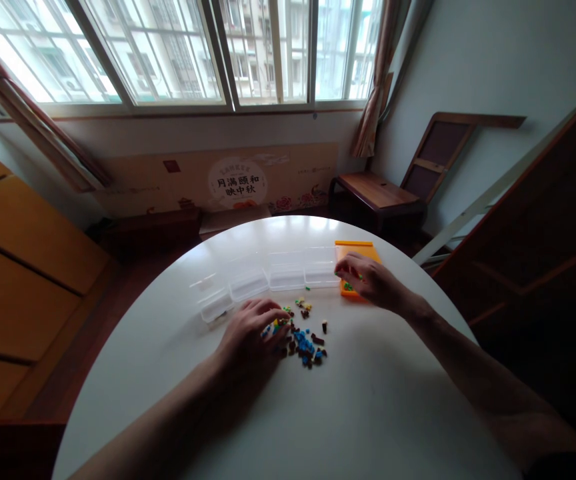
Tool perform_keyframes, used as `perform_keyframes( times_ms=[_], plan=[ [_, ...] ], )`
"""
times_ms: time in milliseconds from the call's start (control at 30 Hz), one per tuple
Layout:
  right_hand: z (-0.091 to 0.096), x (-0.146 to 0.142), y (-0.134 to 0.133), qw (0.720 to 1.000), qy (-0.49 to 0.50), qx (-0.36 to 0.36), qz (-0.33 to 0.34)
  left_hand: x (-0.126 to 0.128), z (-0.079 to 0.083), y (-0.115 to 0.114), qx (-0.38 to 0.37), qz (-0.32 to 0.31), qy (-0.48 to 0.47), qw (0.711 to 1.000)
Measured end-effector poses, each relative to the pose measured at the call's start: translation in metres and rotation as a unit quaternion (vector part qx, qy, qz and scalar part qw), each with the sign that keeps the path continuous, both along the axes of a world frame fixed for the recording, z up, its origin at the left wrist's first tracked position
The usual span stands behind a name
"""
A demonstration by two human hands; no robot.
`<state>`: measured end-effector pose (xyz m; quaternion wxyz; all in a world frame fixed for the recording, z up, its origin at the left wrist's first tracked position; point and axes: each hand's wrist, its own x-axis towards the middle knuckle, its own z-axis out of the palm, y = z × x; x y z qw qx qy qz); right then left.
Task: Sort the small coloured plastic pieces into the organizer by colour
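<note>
A loose pile of small toy building bricks (304, 343), blue, brown, yellow and green, lies on the white table. My left hand (254, 327) rests at the pile's left side, fingers spread and curved over a few bricks; its thumb side is partly hidden. Over an orange box (354, 249) with green bricks (348, 287) inside, my right hand (361, 275) is held with its fingertips pinched together. A tiny green brick (337, 271) shows at those fingertips. One green brick (307, 289) lies apart, between the pile and the clear boxes.
Several clear plastic boxes (287, 280) stand in a curved row behind the pile, left of the orange box. The round white table (168, 373) ends in a curved far edge. Beyond it are a wooden chair (378, 190), a long printed carton (168, 177) and a window.
</note>
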<state>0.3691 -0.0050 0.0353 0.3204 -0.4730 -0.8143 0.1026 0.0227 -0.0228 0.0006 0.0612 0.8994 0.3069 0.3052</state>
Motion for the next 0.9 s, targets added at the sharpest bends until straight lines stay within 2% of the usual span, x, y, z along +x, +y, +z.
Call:
perform_keyframes(
  times_ms=[133,300,500,600,667,767,900],
  plan=[
    [0.002,0.018,0.006,0.993,-0.099,-0.002,-0.058,0.0,0.0,0.001,0.003,0.0,0.001,1.0],
    [0.003,0.026,0.004,0.969,-0.191,-0.02,-0.159,0.0,-0.001,0.001,0.0,-0.004,0.002,1.0],
    [0.006,0.022,0.002,0.959,-0.216,-0.03,-0.181,0.0,0.0,0.002,0.002,-0.006,-0.002,1.0],
    [0.004,0.008,-0.003,0.977,-0.167,0.003,-0.133,0.001,0.001,0.001,0.006,-0.003,0.0,1.0],
    [0.0,-0.008,-0.008,0.988,-0.14,0.033,-0.057,0.001,0.001,0.001,0.006,-0.004,0.003,1.0],
    [-0.007,-0.032,-0.014,0.984,-0.159,0.072,0.039,0.001,0.001,0.001,0.004,0.001,-0.001,1.0],
    [-0.017,-0.05,-0.015,0.98,-0.181,0.063,0.056,0.002,0.002,0.0,0.002,0.004,-0.005,1.0]
  ],
)
